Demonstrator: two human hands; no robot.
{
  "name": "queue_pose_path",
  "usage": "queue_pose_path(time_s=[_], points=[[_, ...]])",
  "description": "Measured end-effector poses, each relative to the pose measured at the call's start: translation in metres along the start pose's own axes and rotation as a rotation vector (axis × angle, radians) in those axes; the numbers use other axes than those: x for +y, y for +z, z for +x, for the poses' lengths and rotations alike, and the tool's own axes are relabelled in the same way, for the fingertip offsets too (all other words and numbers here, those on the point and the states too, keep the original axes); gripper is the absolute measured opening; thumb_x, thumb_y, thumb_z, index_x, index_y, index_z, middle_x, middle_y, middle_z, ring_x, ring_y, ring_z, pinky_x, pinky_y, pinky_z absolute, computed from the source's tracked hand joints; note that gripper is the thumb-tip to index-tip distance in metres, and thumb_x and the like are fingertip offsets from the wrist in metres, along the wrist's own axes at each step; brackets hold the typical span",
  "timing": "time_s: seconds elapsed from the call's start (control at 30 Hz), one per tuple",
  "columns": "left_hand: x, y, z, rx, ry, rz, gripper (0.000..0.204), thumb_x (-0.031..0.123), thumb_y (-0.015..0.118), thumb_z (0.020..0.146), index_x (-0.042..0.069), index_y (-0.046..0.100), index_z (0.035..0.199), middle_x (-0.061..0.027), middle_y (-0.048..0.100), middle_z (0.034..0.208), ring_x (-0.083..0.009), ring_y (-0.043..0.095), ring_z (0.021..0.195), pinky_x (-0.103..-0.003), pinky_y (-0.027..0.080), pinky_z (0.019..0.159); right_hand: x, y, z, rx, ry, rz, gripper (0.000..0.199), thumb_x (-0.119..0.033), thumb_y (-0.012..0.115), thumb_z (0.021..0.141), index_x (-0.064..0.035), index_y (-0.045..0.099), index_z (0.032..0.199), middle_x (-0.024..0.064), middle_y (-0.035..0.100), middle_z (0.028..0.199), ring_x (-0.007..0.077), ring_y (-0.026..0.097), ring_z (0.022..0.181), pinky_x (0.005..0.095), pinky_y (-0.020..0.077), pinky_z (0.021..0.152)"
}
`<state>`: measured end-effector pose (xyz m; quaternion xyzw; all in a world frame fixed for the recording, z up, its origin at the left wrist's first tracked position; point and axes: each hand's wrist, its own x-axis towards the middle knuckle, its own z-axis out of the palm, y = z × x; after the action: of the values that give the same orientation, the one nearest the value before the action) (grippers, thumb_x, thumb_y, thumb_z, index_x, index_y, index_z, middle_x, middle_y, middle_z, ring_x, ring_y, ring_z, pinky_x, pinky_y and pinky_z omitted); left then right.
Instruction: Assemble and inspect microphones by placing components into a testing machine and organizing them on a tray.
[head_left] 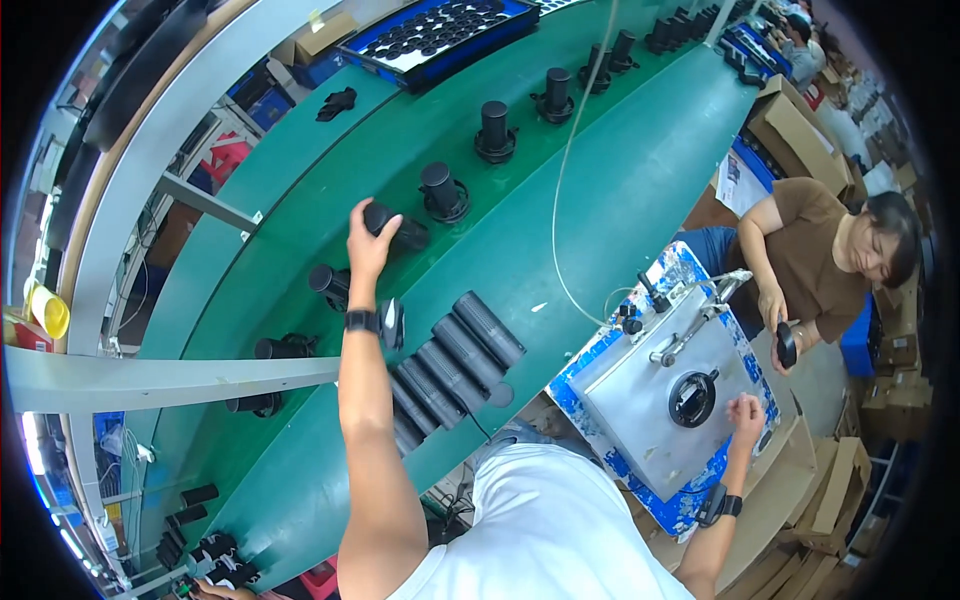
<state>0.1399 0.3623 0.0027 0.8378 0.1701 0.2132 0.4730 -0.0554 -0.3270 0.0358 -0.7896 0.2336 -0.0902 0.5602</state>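
"Two hands, spread wide: what is each doing?"

"The left hand [368,247], left of centre in the frame, has thumb and fingers wrapped around a black cylindrical piece [406,230], tilted over the green surface [400,150]. The right hand [745,418], at lower right, is loosely curled beside the metal plate [638,420]; I can't tell whether it pinches anything small."

"How would you manage that left grip?"

"Firm around the barrel, I'd say, and lifted cleanly so it doesn't knock the upright piece [438,187] just beyond. Whether it touches the surface now, I can't tell."

"And on the way back?"

"Best to clear the dark tubes [468,352] lying mid-frame. On the right, I'd keep fingers away from the clamp arm [667,356] near the black ring [673,404] on the plate."
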Motion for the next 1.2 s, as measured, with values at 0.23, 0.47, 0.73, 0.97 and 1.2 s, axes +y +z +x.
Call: queue_pose_path(time_s=[0.23, 0.47, 0.73, 0.97, 1.2], points=[[0.159, 0.041, -0.12, -0.764, -0.035, -1.024, 0.075, 0.056, 0.064, 0.082, 0.0, 0.043, 0.129, -0.0257, 0.063, 0.106, -0.0273, 0.066, 0.093, -0.037, 0.054, 0.082, -0.103, 0.098, -0.044, -0.443, -0.081, 0.246, 0.024, -0.016, 0.056, 0.094, 0.0046, 0.058, 0.107, 0.0114, 0.065, 0.097, 0.0172, 0.065, 0.083, 0.0296, 0.0535, 0.075], [0.246, 0.141, -0.202, -1.333, -0.166, -1.186, 0.087, 0.058, 0.06, 0.086, 0.0, 0.031, 0.143, -0.0208, 0.055, 0.125, -0.0233, 0.061, 0.106, -0.034, 0.046, 0.095, -0.145, 0.17, -0.065, -1.158, 0.126, 1.14, 0.073, -0.053, 0.057, 0.087, 0.0046, 0.042, 0.129, 0.0204, 0.06, 0.112, 0.0304, 0.063, 0.099, 0.0373, 0.0508, 0.09], [0.224, 0.153, -0.284, -1.454, -0.186, -0.828, 0.058, 0.046, 0.042, 0.099, -0.002, 0.046, 0.132, -0.0151, 0.062, 0.111, -0.0195, 0.063, 0.097, -0.033, 0.048, 0.084, -0.108, 0.107, -0.066, -0.369, -0.124, 1.169, 0.062, -0.023, 0.07, 0.078, -0.0063, 0.04, 0.13, 0.0115, 0.049, 0.116, 0.0273, 0.047, 0.115, 0.042, 0.0376, 0.104], [0.215, 0.192, -0.299, -1.833, -0.752, -1.15, 0.056, 0.044, 0.029, 0.103, -0.003, 0.058, 0.111, -0.0122, 0.066, 0.08, -0.0157, 0.061, 0.063, -0.03, 0.05, 0.064, -0.08, 0.048, -0.054, -0.412, -0.359, 1.096, 0.067, -0.022, 0.075, 0.07, -0.0083, 0.042, 0.127, 0.0097, 0.05, 0.114, 0.0272, 0.049, 0.112, 0.043, 0.0368, 0.104], [0.176, 0.202, -0.316, -1.229, 0.168, -0.488, 0.016, 0.01, 0.056, 0.092, 0.001, 0.062, 0.104, -0.0063, 0.062, 0.068, -0.0119, 0.056, 0.053, -0.027, 0.045, 0.053, -0.059, 0.056, -0.044, 0.031, -0.352, 0.588, 0.049, -0.004, 0.067, 0.068, -0.0037, 0.05, 0.115, 0.0119, 0.056, 0.105, 0.0237, 0.053, 0.104, 0.0388, 0.0397, 0.099]])
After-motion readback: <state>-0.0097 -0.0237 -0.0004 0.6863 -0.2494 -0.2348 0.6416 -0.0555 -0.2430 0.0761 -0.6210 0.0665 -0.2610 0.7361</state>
